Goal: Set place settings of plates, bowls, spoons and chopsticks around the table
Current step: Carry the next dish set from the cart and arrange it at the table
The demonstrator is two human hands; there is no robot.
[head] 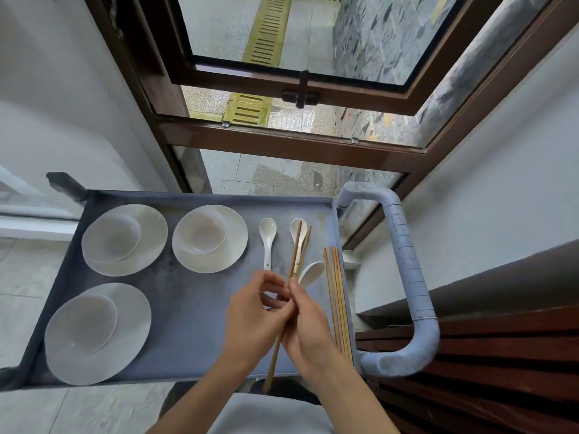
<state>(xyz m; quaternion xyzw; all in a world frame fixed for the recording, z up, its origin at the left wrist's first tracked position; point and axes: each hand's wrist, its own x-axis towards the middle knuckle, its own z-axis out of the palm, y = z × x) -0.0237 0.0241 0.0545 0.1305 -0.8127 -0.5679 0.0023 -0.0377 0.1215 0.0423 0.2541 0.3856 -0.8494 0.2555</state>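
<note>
Both hands meet over the right part of a grey cart tray. My left hand and my right hand together grip a pair of wooden chopsticks, which point away over the tray. A white spoon sticks out from my right hand's fingers. Two white spoons lie on the tray: one left of the held chopsticks, one under their tips. Several loose chopsticks lie along the tray's right edge. Three white plates each carry a bowl: far left, far middle, near left.
The cart's padded grey handle loops on the right. A dark wooden slatted bench stands right of it. Behind the cart is an open brown-framed window. White walls stand on both sides, and pale floor tiles lie at left.
</note>
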